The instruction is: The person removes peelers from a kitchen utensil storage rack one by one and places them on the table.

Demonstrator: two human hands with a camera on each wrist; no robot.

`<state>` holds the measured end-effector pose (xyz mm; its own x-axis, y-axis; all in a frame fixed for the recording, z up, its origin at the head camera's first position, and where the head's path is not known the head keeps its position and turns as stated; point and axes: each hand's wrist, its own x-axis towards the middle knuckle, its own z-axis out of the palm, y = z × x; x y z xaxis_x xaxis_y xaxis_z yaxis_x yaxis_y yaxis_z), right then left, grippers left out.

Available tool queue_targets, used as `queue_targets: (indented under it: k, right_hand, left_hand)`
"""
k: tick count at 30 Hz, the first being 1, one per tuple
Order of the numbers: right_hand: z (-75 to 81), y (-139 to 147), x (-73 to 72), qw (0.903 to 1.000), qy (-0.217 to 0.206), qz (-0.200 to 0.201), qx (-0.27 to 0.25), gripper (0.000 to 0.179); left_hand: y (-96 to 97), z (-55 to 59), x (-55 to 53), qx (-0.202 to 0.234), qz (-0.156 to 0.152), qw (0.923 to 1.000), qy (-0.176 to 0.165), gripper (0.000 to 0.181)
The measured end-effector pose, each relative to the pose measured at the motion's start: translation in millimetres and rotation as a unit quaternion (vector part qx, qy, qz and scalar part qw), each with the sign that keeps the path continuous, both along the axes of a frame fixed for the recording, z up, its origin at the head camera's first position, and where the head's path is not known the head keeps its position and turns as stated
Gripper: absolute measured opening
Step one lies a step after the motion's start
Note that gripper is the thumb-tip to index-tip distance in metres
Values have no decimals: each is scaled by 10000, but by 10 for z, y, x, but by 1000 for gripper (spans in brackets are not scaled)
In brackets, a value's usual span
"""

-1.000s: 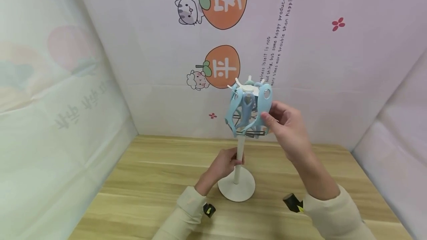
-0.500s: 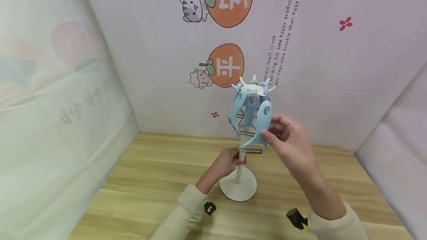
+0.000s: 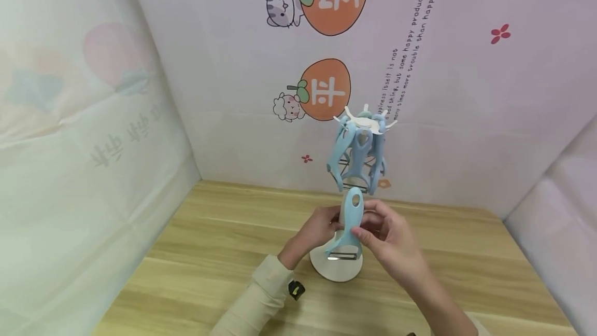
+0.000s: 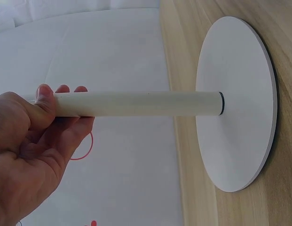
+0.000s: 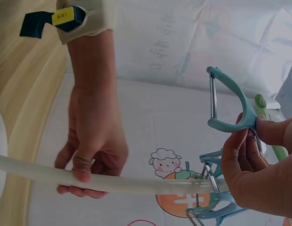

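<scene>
Left hand (image 3: 321, 226) grips the stand (image 4: 146, 104); right hand (image 3: 389, 235) pinches 1 peeler (image 3: 353, 217), 6 o'clock from the hung peelers (image 3: 359, 153) (carrying step, seemingly; next move likely needs steadiness).

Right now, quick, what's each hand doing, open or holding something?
Left hand: closed, holding the white pole.
Right hand: closed, holding a blue peeler by its handle.

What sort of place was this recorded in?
Probably a staged filming booth: pale printed sheets stand around a wooden table, which bears a white stand hung with peelers.
</scene>
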<state>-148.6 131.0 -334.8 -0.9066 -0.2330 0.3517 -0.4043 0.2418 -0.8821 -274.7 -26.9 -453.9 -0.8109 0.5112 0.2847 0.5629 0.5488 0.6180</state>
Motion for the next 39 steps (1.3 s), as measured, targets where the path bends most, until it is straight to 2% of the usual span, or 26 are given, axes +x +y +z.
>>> queue_targets:
  k: [5,12,18,24,31,39]
  right_hand:
    - [-108,23,32,9999,-143,15,-29,34]
    - [-234,42,81,9975,-708,10,25,34]
    - [-372,11,112,9953,-958,115,-12,34]
    - [-583,-5,155,9900,-1342,425,-49,38]
    - [-866,-39,187,9783,-1881,841,-230,46]
    - [-1170,-88,187,9706,-1964,1296,-507,42]
  left_hand:
    - [15,-10,-22,39,-33,10000,19,22]
    - [-5,-5,-27,26,-118,9999,45,24]
    - [-19,13,-40,-30,-69,10000,33,21]
    - [4,-37,-37,163,-157,9997,66,11]
    - [0,-40,2,378,-305,9988,-102,7]
    - [-12,-29,-24,278,-297,9992,56,7]
